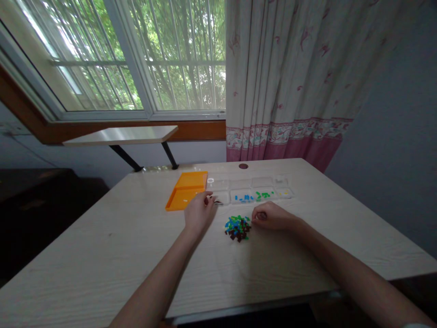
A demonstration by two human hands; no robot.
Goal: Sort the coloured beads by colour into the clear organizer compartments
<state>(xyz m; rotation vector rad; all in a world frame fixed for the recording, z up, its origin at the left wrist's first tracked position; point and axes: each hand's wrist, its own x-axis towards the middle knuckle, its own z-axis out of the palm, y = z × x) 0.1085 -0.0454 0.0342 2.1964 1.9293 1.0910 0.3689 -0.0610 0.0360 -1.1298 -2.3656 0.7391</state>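
My left hand [200,211] is over the leftmost clear plastic box [224,197], its fingers curled into a pinch. Dark brown pieces [217,202] lie in that box, close to the fingertips; whether one is between them I cannot make out. At the right edge of a mixed pile of small building bricks [238,228], coloured brown, blue and green, my right hand [271,216] rests with closed fingers. What it pinches, if anything, is hidden. Farther right, one clear box holds blue bricks [244,198], another green bricks [264,195], and the last a few yellow bricks [285,192].
An open orange case [191,180] lies left of the clear boxes, partly behind my left hand. A round cable hole [243,166] is near the back edge of the wooden table [136,237]. A raised shelf [126,135] stands at the back left, below the window.
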